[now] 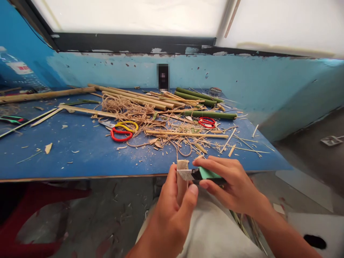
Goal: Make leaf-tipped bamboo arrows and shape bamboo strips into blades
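My left hand (174, 211) is closed around a short pale piece of bamboo (182, 190), held upright just in front of the table's edge. In my right hand (232, 182) is a utility knife (208, 173) with a green and black handle. Its blade (185, 174) points left and lies across the bamboo just below the top end. My left thumb rests along the bamboo below the blade. Both hands are above my lap, and the lower part of the bamboo is hidden by my fingers.
On the blue table (80, 157) lie red-and-yellow scissors (120, 132), red-handled scissors (206, 122), tangled twine (126, 105), green bamboo stalks (209, 114), pale poles (139, 100) and many shavings. A plastic bottle (21, 70) stands at far left. A red stool (48, 204) is below.
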{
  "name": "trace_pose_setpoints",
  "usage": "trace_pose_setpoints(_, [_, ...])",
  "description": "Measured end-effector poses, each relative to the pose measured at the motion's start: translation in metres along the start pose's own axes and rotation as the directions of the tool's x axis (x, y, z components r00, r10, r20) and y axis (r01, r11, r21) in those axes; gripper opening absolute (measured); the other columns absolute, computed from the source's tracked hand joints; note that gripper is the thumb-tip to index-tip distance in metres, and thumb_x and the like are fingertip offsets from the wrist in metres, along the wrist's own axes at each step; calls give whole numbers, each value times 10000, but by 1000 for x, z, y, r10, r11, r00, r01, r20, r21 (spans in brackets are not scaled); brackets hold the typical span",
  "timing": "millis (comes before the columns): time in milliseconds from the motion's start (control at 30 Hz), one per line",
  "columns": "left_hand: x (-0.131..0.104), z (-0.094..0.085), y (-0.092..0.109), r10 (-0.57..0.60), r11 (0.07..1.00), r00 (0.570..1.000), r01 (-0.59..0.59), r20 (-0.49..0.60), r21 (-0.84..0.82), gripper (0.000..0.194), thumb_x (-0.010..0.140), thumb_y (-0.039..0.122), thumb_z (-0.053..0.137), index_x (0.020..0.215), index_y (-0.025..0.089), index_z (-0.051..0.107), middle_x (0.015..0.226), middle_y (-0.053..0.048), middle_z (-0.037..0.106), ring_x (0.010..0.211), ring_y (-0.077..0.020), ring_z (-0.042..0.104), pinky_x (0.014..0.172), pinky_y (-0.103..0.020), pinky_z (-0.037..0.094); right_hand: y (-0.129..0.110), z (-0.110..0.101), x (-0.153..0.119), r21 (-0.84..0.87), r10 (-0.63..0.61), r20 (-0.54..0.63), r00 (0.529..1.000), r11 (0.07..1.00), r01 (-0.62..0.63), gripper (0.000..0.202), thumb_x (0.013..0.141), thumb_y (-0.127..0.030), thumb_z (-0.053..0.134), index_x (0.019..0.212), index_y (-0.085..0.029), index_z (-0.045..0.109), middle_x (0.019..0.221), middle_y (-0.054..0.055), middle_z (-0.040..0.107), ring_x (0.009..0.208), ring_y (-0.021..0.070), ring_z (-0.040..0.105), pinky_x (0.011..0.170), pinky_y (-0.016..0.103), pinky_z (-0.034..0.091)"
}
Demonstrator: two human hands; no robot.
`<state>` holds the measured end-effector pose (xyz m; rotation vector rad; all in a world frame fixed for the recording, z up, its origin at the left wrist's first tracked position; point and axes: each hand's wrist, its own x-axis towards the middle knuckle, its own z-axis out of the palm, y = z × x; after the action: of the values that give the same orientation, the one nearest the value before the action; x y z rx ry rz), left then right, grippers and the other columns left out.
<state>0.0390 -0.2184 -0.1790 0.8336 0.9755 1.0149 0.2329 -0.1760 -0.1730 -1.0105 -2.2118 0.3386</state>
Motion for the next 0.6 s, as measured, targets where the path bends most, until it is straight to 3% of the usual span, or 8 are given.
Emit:
trace_pose_setpoints(100, [0, 3, 1, 16, 995, 1000, -15, -10, 101, 458, 867, 451, 726, 1223, 211, 568, 648, 55, 441, 529, -82, 353, 487, -201, 319, 0, -1, 0, -8, -14, 7, 1000, 1000, 14, 328, 990, -425, 557, 1220, -206, 639, 927, 45, 728, 709, 155, 644, 640, 277, 445])
trace_pose_setpoints(300, [6, 2, -3, 54, 982, 998, -60, 38, 178, 332, 917, 503, 648, 1039, 199, 592, 565, 78, 353, 536, -85, 349, 515, -202, 313, -1, -1, 2, 20, -21, 26, 999, 1000, 20, 341, 985, -443, 572, 1232, -215, 629, 868, 21, 691, 686, 152, 612, 620, 276, 415])
trace_pose_setpoints(500, [13, 1, -8, 77, 982, 997, -71, -26, 177, 334, 910, 514, 651, 989, 190, 623, 733, 20, 580, 606, -92, 433, 523, -205, 310, -9, 1, -4, -105, 29, -6, 1000, 994, -29, 339, 990, -437, 577, 1255, -228, 611, 840, 4, 671, 682, 155, 613, 631, 276, 406])
trace_pose_setpoints(600, [17, 2, -10, 82, 980, 994, -67, -77, 185, 359, 882, 525, 681, 941, 174, 636, 778, 11, 614, 603, -86, 424, 511, -206, 296, -10, 7, -7, -168, 65, -39, 997, 983, -71, 350, 997, -439, 569, 1270, -223, 610, 865, 14, 681, 700, 164, 625, 630, 283, 387])
